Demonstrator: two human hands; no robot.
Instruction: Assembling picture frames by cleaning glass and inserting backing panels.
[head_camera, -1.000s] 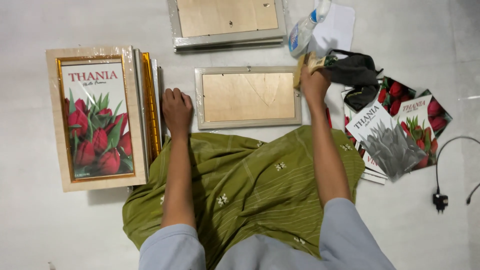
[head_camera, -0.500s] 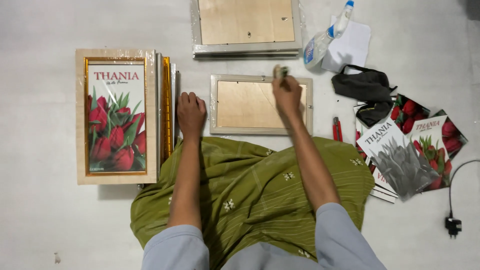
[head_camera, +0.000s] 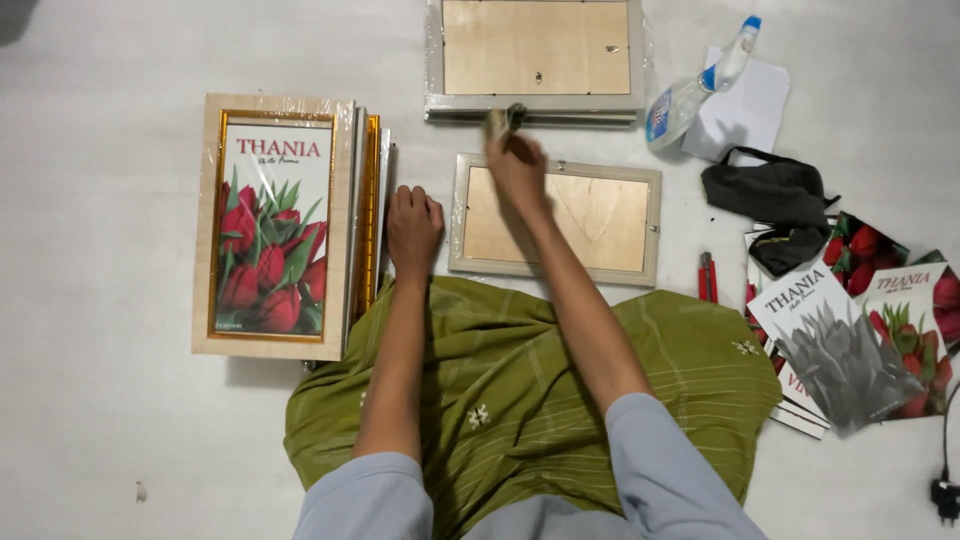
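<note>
Right hand (head_camera: 517, 165) clenched on small tool (head_camera: 497, 121), left hand (head_camera: 413, 228) loose beside frame (head_camera: 556, 218): brace frame, press gently.

**Pale blue sleeves, green patterned cloth**

The person wears a light blue-grey top whose sleeves end above the elbows, leaving both forearms bare down to the left hand (head_camera: 413, 226) and the right hand (head_camera: 517, 165). No rings, watch or bracelets show on either. Below the wrists, an olive-green garment with thin pale stripes and small white embroidered flowers covers the lap.
</note>
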